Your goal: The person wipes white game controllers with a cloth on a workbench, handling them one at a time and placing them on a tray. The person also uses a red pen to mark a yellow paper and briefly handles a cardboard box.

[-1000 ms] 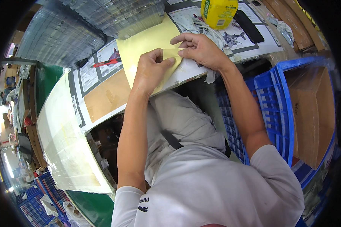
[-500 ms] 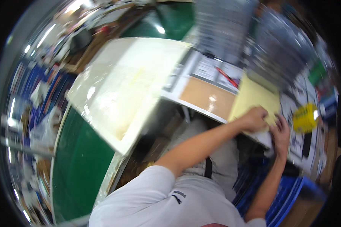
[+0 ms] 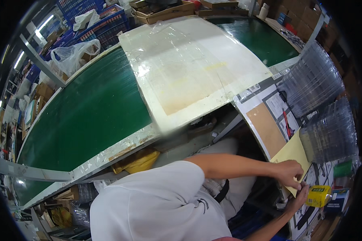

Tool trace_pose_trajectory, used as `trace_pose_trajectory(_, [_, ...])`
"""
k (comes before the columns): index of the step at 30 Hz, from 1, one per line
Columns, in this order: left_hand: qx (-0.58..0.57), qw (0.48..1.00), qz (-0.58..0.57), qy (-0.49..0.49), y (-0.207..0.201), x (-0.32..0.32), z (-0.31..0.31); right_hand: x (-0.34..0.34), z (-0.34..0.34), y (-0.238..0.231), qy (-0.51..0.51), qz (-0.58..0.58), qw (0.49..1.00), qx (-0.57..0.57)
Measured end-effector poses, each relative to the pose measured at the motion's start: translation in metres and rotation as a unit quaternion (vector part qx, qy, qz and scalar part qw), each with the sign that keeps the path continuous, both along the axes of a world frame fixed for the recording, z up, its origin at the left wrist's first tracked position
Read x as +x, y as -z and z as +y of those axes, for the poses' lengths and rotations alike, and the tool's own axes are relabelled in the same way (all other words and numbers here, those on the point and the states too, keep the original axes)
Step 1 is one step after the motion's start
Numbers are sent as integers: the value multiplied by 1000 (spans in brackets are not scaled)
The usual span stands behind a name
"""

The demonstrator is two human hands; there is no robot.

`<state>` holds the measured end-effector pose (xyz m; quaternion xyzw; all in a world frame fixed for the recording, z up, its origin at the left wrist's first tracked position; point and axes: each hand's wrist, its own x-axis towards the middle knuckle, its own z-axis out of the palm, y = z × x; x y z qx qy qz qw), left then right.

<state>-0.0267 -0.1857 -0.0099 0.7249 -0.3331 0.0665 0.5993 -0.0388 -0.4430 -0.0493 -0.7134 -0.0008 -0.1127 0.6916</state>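
A pale yellow sheet of paper [image 3: 294, 149] lies slantwise at the right-hand bench, its near end lifted and bent toward me. My left hand [image 3: 288, 172] is closed on its near part, fingers curled over the edge. Just below, my right hand [image 3: 298, 198] pinches at the sheet's near corner, the two hands almost touching. What the fingertips hold beneath the paper is hidden. Beside my right hand stands a yellow box [image 3: 318, 196]. A red pen [image 3: 286, 123] rests on printed papers beyond the sheet, next to a tan board [image 3: 266, 129].
Two tall stacks of clear plastic trays [image 3: 312, 80] stand at the far right. To the left, a large plastic-covered white board [image 3: 193, 68] spans a green conveyor belt [image 3: 96, 104]. Blue crates [image 3: 102, 28] and a white plastic bag [image 3: 74, 56] sit behind the belt.
My view has swung to the right, so the bench and both hands appear lower and farther right. The yellow sheet's near end is now raised and bent; both hands stay at it.
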Motion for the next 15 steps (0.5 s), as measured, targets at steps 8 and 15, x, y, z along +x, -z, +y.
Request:
trace_pose_trajectory(8, [118, 989, 34, -83, 74, -132, 143, -6, 6, 1, 41, -14, 997, 65])
trace_pose_trajectory(15, [373, 795, 378, -292, 141, -221, 218, -9, 18, -3, 74, -15, 996, 49])
